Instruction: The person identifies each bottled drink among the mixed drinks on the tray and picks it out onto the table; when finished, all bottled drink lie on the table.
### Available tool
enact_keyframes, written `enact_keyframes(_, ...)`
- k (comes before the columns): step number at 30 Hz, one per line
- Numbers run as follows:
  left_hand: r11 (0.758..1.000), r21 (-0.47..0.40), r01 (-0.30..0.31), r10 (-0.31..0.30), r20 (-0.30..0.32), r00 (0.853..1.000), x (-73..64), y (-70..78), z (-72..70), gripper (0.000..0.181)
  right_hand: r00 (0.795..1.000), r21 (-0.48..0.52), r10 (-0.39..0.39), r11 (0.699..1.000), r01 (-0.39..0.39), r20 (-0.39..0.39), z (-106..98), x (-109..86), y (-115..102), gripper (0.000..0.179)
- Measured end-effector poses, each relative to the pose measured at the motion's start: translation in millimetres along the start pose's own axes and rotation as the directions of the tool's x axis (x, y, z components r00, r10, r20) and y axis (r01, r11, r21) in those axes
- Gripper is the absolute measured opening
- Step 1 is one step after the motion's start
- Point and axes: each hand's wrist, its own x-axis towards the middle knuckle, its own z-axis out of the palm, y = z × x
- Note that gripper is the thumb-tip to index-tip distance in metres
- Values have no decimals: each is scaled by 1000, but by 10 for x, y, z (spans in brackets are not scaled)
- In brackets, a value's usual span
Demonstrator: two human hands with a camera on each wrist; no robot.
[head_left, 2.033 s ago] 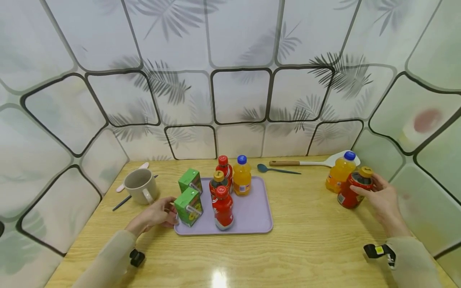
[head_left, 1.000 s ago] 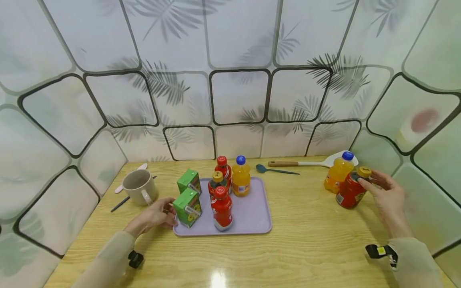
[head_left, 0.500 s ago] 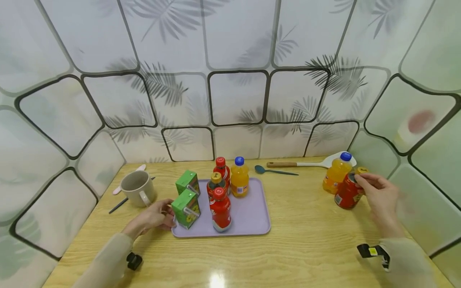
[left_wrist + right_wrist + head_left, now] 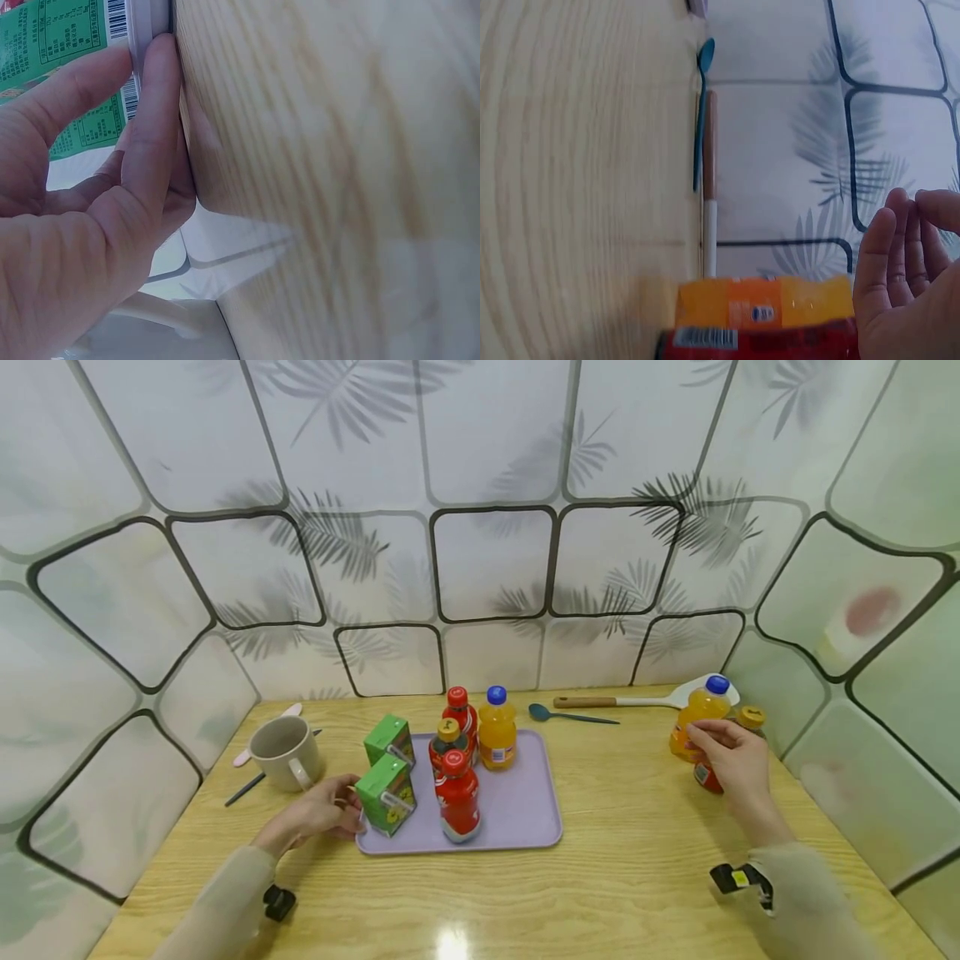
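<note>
At the left end of a lilac tray, my left hand pinches the rim between thumb and index finger, beside a green drink carton. A second green carton, red-capped bottles, a yellow-capped dark bottle and an orange drink bottle stand on the tray. My right hand holds nothing, its fingers loosely bent with thumb near fingertips. In the head view it partly hides a red-labelled bottle with a yellow cap, standing by another orange drink bottle.
A grey mug stands at the left, with a pink-handled utensil and a dark stick near it. Along the back wall lie a blue spoon and a wooden-handled white spatula. Patterned panels enclose the table.
My right hand has let go of the yellow-capped, red-labelled bottle and moved left, in front of it. The left hand keeps its place at the tray rim.
</note>
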Motion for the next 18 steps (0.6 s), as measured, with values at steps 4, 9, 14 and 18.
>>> enact_keyframes(4,1000,4,3,-3,0,1000,3,-2,-5,72,997,-15,25,1000,-24,79,139,7,56,12)
enact_keyframes(9,1000,4,1,-1,3,1000,11,-10,-8,71,985,-86,77,994,-64,153,312,10,121,16)
enact_keyframes(14,1000,10,9,-9,-11,1000,19,-6,-7,70,966,-105,102,991,-79,239,495,-7,189,28)
enact_keyframes(18,1000,16,11,-10,-15,1000,13,-11,-3,68,943,-56,100,995,-87,319,636,-26,269,13)
